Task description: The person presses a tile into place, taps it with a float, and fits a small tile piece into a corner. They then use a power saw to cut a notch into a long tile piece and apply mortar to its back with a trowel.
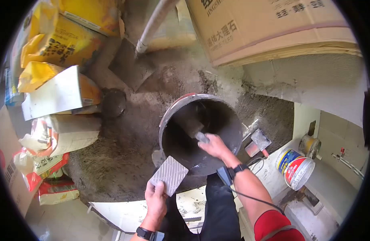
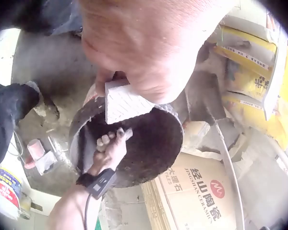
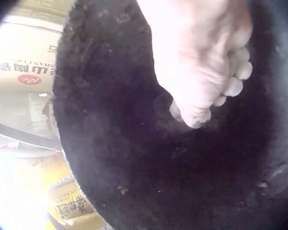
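Observation:
My left hand [image 1: 156,203] grips a small grey tile [image 1: 169,175] by one corner, thumb on its ridged face, in front of the bucket. In the left wrist view the same tile [image 2: 125,103] shows below the left hand [image 2: 139,52], overlapping the bucket's mouth. Inside the big dark bucket [image 1: 166,120], my right hand [image 1: 215,146] has its fingers curled round the handle of a trowel [image 1: 192,126], whose blade lies deep in shadow. The right wrist view shows the right hand [image 3: 201,72] over the dark inside of the bucket [image 3: 120,143].
Yellow bags [image 1: 74,40] and other sacks are stacked at left. A large tile carton [image 1: 265,28] stands at upper right. Right of the bucket lie a float-like tool [image 1: 258,142] and a labelled white pail [image 1: 297,168]. A pipe [image 1: 153,28] leans behind. Rough mortar-covered floor [image 1: 112,168] surrounds the bucket.

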Available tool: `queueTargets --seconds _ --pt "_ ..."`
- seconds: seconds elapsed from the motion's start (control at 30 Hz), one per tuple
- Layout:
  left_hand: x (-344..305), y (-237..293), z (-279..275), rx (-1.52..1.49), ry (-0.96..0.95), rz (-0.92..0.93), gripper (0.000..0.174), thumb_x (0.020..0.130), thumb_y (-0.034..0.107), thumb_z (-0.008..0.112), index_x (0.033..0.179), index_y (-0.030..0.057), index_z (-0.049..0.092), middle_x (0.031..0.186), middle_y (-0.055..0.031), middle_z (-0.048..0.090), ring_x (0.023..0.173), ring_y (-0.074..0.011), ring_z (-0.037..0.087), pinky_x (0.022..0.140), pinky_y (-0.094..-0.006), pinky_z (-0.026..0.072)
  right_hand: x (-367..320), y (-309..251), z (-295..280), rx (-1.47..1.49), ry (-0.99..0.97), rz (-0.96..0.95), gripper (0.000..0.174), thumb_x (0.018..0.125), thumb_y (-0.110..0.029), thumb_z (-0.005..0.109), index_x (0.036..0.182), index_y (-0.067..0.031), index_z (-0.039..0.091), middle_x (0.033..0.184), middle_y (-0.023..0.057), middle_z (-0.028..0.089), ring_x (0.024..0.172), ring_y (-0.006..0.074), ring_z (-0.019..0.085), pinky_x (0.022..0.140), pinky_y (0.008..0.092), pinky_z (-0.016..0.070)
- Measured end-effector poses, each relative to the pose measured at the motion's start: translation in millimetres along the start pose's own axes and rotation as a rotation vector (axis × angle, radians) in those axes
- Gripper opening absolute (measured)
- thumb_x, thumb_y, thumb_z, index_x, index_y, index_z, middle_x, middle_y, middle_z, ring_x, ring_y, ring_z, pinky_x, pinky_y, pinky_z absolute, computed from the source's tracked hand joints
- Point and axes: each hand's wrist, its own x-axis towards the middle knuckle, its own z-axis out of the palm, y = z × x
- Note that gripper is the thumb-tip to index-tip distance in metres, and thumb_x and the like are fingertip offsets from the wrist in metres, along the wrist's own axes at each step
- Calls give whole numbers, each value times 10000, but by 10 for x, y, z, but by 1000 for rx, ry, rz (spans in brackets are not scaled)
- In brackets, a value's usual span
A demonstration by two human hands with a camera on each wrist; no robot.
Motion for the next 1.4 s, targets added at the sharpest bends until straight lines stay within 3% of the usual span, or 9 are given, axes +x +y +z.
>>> queueTargets --seconds 0.1,0.23,0.4,0.5,0.97,1.03,1.07,1.17,1.4 --pt "-212 140 119 -66 15 42 316 969 105 499 1273 28 461 1158 -78 582 976 -180 618 824 -334 529 -635 -210 -216 21 27 -32 478 837 -375 680 1095 25 629 995 237 675 958 321 669 836 376 503" --pt "-511 349 302 -118 -40 142 313 952 76 477 1262 35 466 1154 -93 593 999 -192 627 809 -342 535 -1586 -576 -562 92 112 -181 471 853 -383 634 1094 21 648 1056 263 655 1027 390 630 882 406 492" --pt "-1161 737 897 -228 -142 172 328 946 57 440 1271 30 471 1179 -110 609 1025 -253 637 828 -413 534 -2613 -1118 -901 -547 535 -898 225 814 -151 685 963 0 610 975 149 636 827 290 644 677 338 553" --pt "-1694 1024 1280 -311 -319 198 331 943 53 419 1268 18 475 1207 -121 610 1060 -280 630 876 -485 519 -3078 -1299 -771 -388 685 -569 329 808 -139 684 1097 -15 586 975 164 612 810 331 630 680 402 532" --pt "-2560 1853 1656 -104 -538 481 339 957 81 458 1294 48 467 1166 -94 599 976 -252 649 777 -474 579 -4256 -1335 -1513 -738 819 -582 447 800 -106 642 1206 36 521 954 182 618 763 337 646 640 386 540" --pt "-2514 1981 1481 32 -655 532 399 997 142 454 1390 101 396 1261 -96 562 1070 -278 620 787 -485 568 -4502 -1405 -1595 -377 918 -742 397 835 -193 614 1169 16 563 989 180 638 756 355 654 678 417 528" --pt "-2542 2018 1413 44 -658 543 414 1000 151 453 1405 109 378 1280 -97 552 1080 -276 614 780 -483 570 -4693 -1505 -1712 -408 817 -537 453 845 -255 599 1177 51 552 1064 240 633 856 411 652 754 460 521" --pt "-2649 2006 1202 69 -692 512 445 1005 159 448 1432 97 340 1312 -108 534 1104 -266 599 779 -468 574 -4905 -1553 -1962 -357 720 -513 506 869 -283 559 1204 94 530 1093 275 622 933 427 633 850 476 488" --pt "-2619 1775 939 108 -905 426 351 993 85 455 1337 13 451 1233 -108 576 1077 -224 605 848 -407 553 -4858 -1577 -1751 29 224 -151 409 956 -331 464 1107 27 593 806 161 656 810 304 650 750 365 474"
